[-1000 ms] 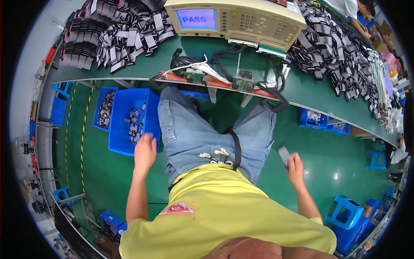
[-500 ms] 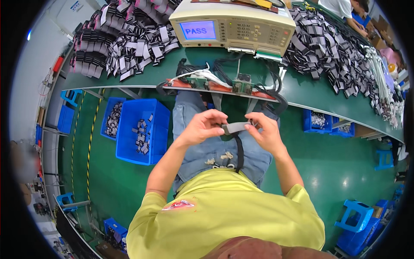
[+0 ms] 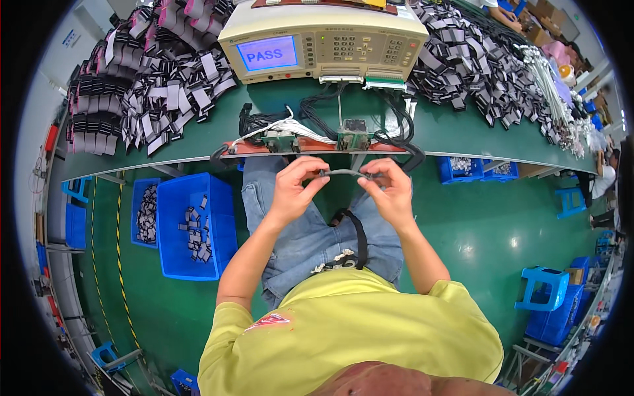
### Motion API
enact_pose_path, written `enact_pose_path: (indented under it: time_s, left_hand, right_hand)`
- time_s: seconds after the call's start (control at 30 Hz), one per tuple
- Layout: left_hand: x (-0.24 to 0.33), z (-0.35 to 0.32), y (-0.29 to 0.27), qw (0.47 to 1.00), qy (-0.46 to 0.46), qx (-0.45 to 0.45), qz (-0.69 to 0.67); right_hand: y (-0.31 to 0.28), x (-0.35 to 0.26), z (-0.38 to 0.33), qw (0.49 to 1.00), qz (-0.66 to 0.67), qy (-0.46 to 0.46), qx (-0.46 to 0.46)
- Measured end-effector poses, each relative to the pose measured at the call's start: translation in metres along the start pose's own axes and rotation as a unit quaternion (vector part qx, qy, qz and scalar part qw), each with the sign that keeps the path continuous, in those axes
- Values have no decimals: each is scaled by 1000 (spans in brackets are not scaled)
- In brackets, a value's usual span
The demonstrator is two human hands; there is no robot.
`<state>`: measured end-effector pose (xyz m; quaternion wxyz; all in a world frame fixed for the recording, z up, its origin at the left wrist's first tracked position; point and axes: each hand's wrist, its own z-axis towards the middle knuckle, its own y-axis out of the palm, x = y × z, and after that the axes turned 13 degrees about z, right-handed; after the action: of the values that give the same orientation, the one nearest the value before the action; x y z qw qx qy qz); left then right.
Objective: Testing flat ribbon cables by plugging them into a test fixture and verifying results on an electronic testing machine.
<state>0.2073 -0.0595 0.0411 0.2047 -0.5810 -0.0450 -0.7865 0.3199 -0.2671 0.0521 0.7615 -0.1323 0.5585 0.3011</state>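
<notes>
A short grey ribbon cable (image 3: pixel 343 171) with dark connector ends is stretched between my two hands, bowed slightly upward and seen nearly edge-on. My left hand (image 3: pixel 294 191) pinches its left end between thumb and fingers. At the other end, my right hand (image 3: pixel 391 198) has the same kind of pinch. Just beyond the hands, two green circuit-board fixtures (image 3: pixel 353 135) sit on a reddish strip (image 3: pixel 310 144) along the bench edge, with black and white wires behind them. Those wires run toward a beige tester (image 3: pixel 356 49) with a lit screen.
Ribbon cables are heaped on the green bench, in a left pile (image 3: pixel 172 92) and a right pile (image 3: pixel 469 66). A large blue bin (image 3: pixel 224 231) with some cables stands on the floor at left. Small blue bins (image 3: pixel 456 173) sit under the bench at right. A blue stool (image 3: pixel 545 287) stands farther right.
Both hands have come closer to the bench-edge fixtures, still holding the cable. The cable has turned from showing its flat face to nearly edge-on. The whole view has shifted.
</notes>
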Motion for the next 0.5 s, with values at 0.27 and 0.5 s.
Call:
enact_pose_path:
  time_s: [0.27,0.5]
  left_hand:
    - [-1,22,28,989,31,110,91]
    - [-2,33,33,988,50,88,114]
  right_hand:
    - [-7,-4,15,990,-103,-64,72]
    - [-20,-11,14,985,-111,-101,91]
